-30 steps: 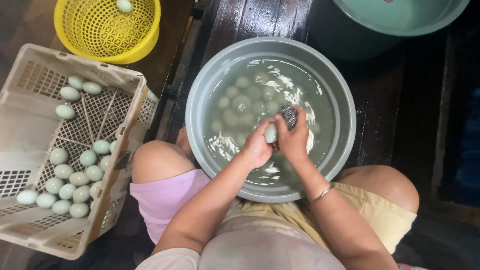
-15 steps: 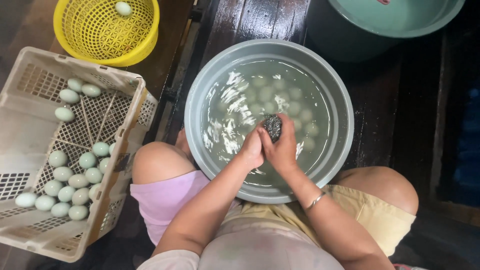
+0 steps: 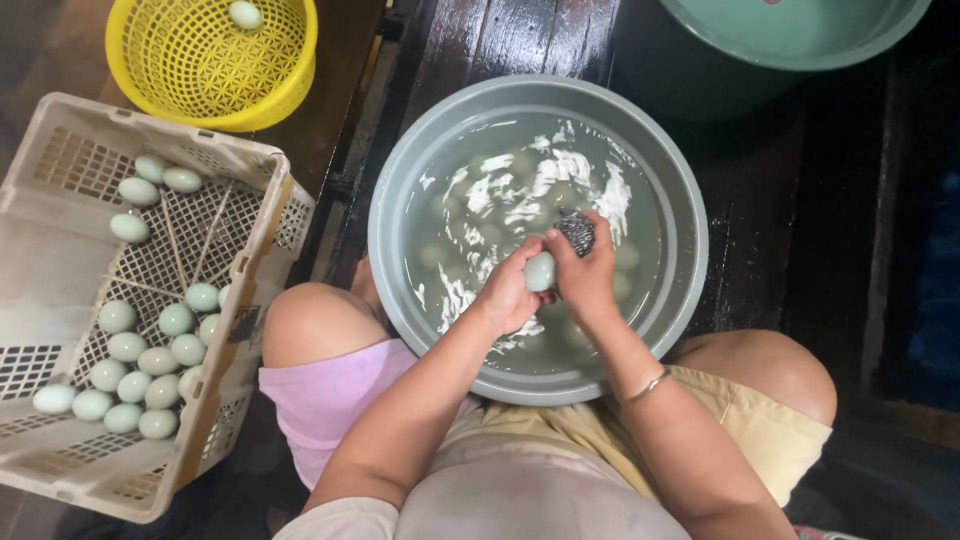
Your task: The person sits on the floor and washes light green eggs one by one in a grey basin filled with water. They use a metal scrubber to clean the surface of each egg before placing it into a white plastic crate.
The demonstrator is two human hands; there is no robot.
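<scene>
My left hand [image 3: 508, 295] holds a pale green egg [image 3: 540, 271] over a grey basin [image 3: 690, 270] full of water. My right hand [image 3: 588, 275] presses a steel wool scrubber [image 3: 576, 231] against the top of that egg. More eggs [image 3: 625, 258] lie blurred under the rippling water. Both hands meet near the basin's middle, just above the surface.
A beige slotted crate [image 3: 60, 260] at the left holds several pale green eggs [image 3: 150, 360]. A yellow basket [image 3: 190, 70] with one egg [image 3: 245, 14] sits at the top left. A green tub [image 3: 800, 40] stands at the top right. My knees flank the basin on dark wooden boards.
My hands stayed joined over the basin and shifted slightly toward its middle. The scrubber moved over the egg and the water rippled.
</scene>
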